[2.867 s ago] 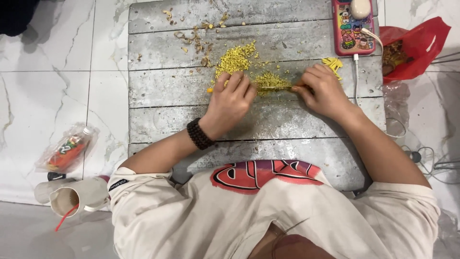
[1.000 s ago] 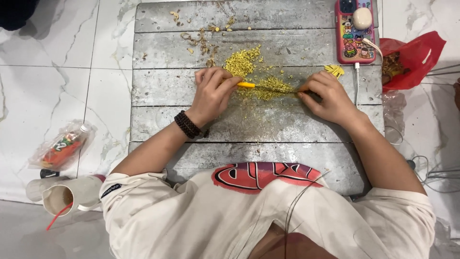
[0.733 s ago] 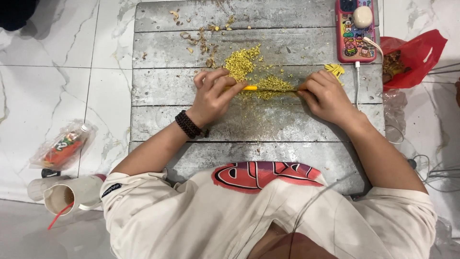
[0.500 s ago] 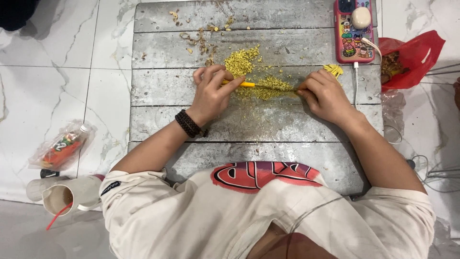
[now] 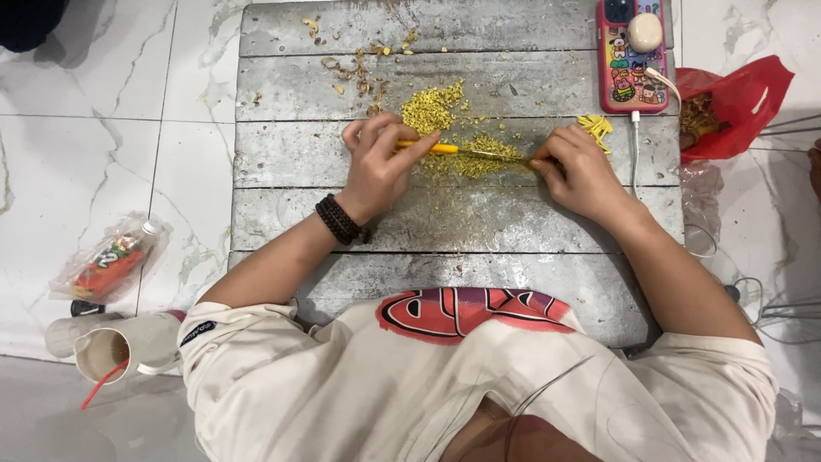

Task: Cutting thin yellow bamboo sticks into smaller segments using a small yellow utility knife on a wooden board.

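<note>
At frame centre, my left hand [image 5: 376, 162] is gripping a light, stiff knife [image 5: 457, 151] by its yellow handle; my right hand [image 5: 580, 167] fingers are pinching the blade tip over loose yellow bits [image 5: 466, 162] on the table [image 5: 282, 171].

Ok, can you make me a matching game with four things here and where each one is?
Things:
1. phone
2. red bag
3. cup
4. knife

Places:
A. on the floor, bottom left, with a red straw in it
B. held in the left hand over the yellow bits
C. top right corner of the board, plugged into a cable
D. on the floor just right of the board

Pairs: 1-C, 2-D, 3-A, 4-B
</note>
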